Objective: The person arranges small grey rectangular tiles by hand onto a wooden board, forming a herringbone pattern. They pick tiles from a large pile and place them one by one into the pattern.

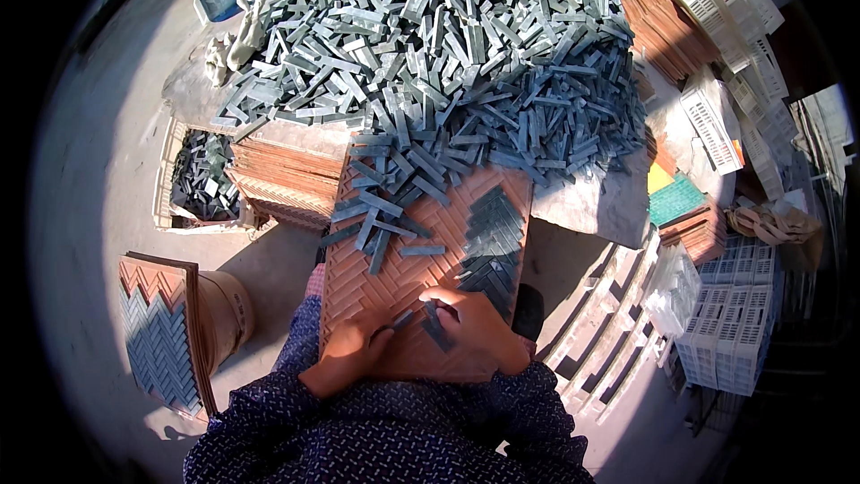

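Observation:
An orange-brown tray (pixel 372 285) with herringbone slots lies in front of me, nearly over my lap. Dark grey stone strips (pixel 493 229) fill part of its right side in a zigzag pattern. Near the tray's lower middle, my left hand (pixel 349 348) pinches a small grey stone strip (pixel 403 319) between thumb and finger. My right hand (pixel 481 326) is closed beside it, fingertips on a dark stone strip (pixel 431 314) at the lower end of the laid pattern. Its fingers partly cover that strip. Loose strips (pixel 394 181) lie scattered over the tray's upper left.
A large heap of grey strips (pixel 430 45) covers the table beyond. Stacked orange trays (pixel 287 175) and a crate of dark pieces (pixel 164 184) stand left, above a filled herringbone tray (pixel 161 341). A wooden pallet (pixel 596 323) and white crates (pixel 730 323) are right.

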Motion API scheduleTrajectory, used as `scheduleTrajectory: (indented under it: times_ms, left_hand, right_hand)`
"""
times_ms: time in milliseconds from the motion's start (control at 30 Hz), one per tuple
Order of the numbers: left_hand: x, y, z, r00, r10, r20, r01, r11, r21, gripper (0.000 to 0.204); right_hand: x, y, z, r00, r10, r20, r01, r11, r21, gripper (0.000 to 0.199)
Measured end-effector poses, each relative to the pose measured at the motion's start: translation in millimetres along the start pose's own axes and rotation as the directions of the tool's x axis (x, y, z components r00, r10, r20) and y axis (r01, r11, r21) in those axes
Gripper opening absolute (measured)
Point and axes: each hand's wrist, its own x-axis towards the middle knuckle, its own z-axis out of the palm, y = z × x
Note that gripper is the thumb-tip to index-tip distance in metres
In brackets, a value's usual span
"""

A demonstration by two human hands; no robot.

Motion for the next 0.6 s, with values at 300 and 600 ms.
scheduleTrajectory:
  times_ms: [300, 600]
  left_hand:
    - [2, 3, -4, 0.995, -0.103, 0.005, 0.103, 0.989, -0.111, 0.023]
    - [-1, -1, -7, 0.948, -0.265, 0.177, 0.314, 0.871, -0.377, 0.020]
  right_hand:
    - [14, 10, -3, 0.991, -0.125, 0.048, 0.127, 0.991, -0.042, 0.021]
    - [3, 4, 3, 0.977, -0.138, 0.164, 0.179, 0.946, -0.272, 0.028]
